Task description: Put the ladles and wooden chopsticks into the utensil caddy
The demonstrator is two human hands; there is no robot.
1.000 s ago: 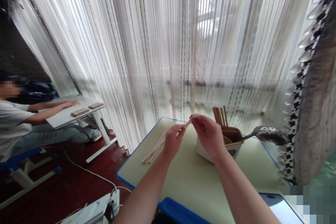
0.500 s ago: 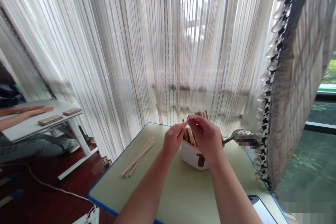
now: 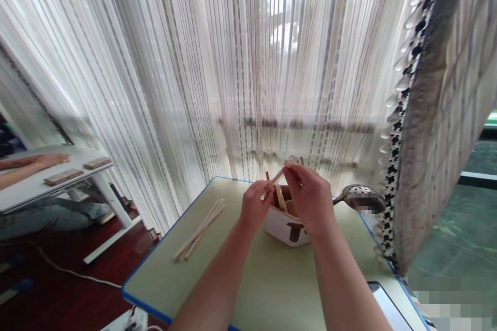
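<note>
Both my hands are raised over a white utensil holder at the far side of a green table. My left hand and my right hand pinch the two ends of one pale wooden chopstick, which slants up to the right just above the holder. Brown chopsticks stand inside the holder. A loose bundle of pale chopsticks lies on the table to the left of my left hand.
A perforated metal ladle sticks out to the right of the holder. A phone lies at the table's near right corner. Sheer curtains hang behind; a heavy fringed curtain hangs at right. Another person's arms rest on a white desk at left.
The view has swung right and closer to the holder. My hands, still holding the chopstick, have come over the holder, away from the bundle on the table.
</note>
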